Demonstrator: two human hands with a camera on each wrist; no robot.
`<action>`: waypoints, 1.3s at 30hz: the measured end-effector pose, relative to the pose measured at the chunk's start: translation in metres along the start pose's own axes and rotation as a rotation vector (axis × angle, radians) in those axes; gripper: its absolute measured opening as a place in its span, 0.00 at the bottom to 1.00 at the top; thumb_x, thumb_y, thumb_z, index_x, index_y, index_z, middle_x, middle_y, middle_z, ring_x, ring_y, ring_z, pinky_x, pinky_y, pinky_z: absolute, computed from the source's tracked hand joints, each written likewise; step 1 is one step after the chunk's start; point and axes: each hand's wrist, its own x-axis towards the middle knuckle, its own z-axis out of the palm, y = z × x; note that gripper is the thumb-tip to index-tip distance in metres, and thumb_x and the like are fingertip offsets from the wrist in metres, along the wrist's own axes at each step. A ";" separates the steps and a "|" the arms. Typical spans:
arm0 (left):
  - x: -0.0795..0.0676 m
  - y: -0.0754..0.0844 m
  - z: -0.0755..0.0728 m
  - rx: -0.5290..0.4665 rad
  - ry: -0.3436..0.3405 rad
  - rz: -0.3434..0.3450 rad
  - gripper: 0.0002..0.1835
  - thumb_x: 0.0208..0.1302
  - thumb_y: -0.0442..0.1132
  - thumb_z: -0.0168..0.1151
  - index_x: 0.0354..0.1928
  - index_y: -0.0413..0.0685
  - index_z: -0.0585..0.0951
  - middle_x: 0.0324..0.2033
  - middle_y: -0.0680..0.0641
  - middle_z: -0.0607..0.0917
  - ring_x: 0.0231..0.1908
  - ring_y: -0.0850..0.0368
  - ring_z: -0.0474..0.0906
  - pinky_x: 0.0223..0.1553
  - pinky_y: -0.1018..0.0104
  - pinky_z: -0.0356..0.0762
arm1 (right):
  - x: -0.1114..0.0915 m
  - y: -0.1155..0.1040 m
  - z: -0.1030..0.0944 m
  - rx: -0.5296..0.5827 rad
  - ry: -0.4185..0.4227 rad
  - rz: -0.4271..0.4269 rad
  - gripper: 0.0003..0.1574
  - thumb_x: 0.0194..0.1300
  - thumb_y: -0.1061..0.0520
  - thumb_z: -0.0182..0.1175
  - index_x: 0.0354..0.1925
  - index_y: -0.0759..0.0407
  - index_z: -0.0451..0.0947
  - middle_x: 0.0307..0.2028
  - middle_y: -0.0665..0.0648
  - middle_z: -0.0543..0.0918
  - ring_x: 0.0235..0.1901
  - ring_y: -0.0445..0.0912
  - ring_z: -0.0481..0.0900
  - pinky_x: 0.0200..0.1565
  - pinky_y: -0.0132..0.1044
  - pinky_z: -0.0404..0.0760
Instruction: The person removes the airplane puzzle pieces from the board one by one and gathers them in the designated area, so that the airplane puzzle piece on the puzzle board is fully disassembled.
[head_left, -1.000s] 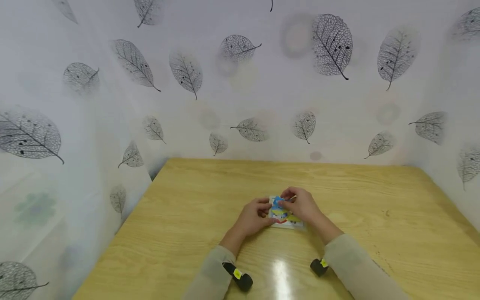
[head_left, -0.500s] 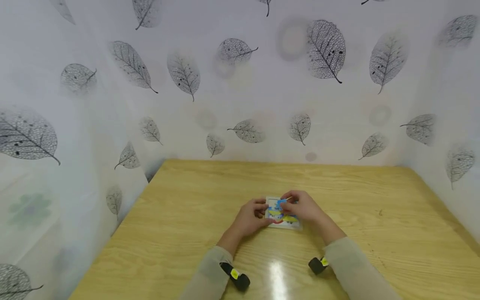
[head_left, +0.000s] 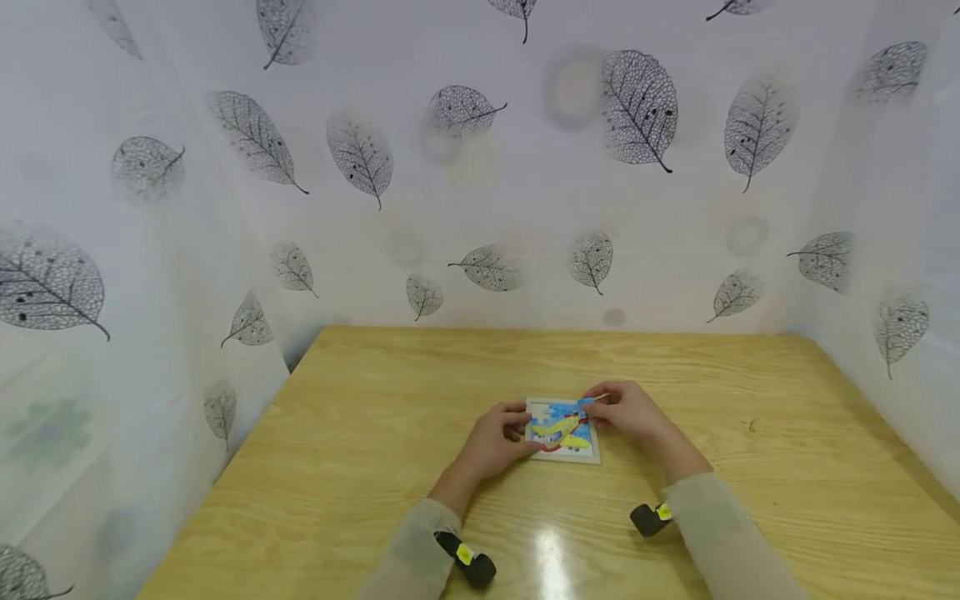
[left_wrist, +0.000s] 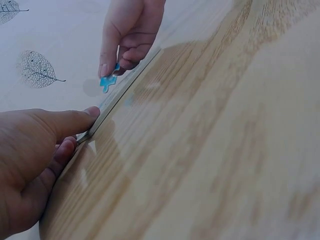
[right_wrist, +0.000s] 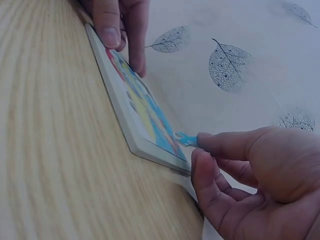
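Note:
A jigsaw puzzle board (head_left: 564,457) with a pale frame lies on the table, showing a yellow and red airplane on blue. My left hand (head_left: 491,442) grips its left edge; in the left wrist view the thumb (left_wrist: 82,120) lies on the rim with fingers curled below. My right hand (head_left: 630,412) pinches a blue puzzle piece (right_wrist: 187,140) between thumb and forefinger, over the board's upper right corner. The piece's knobbed outline shows in the left wrist view. An upper left part of the picture looks pale, without the blue print.
The wooden table (head_left: 375,392) reaches back to a pale curtain (head_left: 480,192) printed with leaves, which also hangs at both sides. A black wrist camera (head_left: 476,567) sits on the left sleeve, another black camera (head_left: 649,518) by the right.
My right hand has moved right with the blue piece, from above the board's upper middle to its right corner, uncovering more of the picture. The left hand stays at the left edge.

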 end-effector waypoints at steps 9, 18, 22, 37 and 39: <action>0.000 0.002 0.001 0.002 -0.001 -0.005 0.29 0.57 0.43 0.76 0.59 0.38 0.81 0.62 0.45 0.77 0.43 0.60 0.77 0.45 0.70 0.78 | -0.004 0.001 -0.017 0.046 0.054 0.089 0.19 0.71 0.62 0.59 0.55 0.75 0.74 0.39 0.59 0.81 0.32 0.43 0.79 0.35 0.33 0.83; -0.003 0.005 -0.002 0.007 -0.008 -0.028 0.28 0.58 0.43 0.75 0.59 0.38 0.81 0.63 0.45 0.77 0.43 0.60 0.77 0.46 0.69 0.78 | -0.002 0.006 -0.018 -0.069 0.153 0.080 0.19 0.68 0.59 0.64 0.52 0.73 0.79 0.35 0.57 0.84 0.28 0.39 0.78 0.31 0.30 0.80; -0.004 0.005 -0.001 -0.003 -0.012 -0.038 0.28 0.58 0.42 0.75 0.59 0.38 0.81 0.63 0.45 0.77 0.43 0.59 0.77 0.46 0.68 0.78 | -0.004 0.006 -0.014 -0.144 0.199 0.079 0.20 0.68 0.57 0.65 0.51 0.71 0.80 0.31 0.55 0.83 0.26 0.40 0.77 0.29 0.30 0.77; -0.001 0.000 -0.001 -0.002 -0.006 -0.003 0.29 0.58 0.43 0.75 0.59 0.37 0.81 0.63 0.44 0.77 0.43 0.59 0.78 0.45 0.71 0.78 | -0.002 0.004 -0.015 -0.055 0.239 0.105 0.25 0.65 0.56 0.67 0.54 0.72 0.78 0.38 0.58 0.84 0.28 0.39 0.80 0.32 0.29 0.81; -0.002 0.000 0.000 0.000 -0.008 -0.004 0.29 0.58 0.43 0.75 0.59 0.37 0.81 0.63 0.44 0.77 0.43 0.59 0.78 0.45 0.71 0.78 | -0.002 0.005 -0.017 -0.036 0.233 0.107 0.26 0.65 0.55 0.67 0.55 0.72 0.78 0.37 0.58 0.84 0.28 0.39 0.80 0.32 0.30 0.81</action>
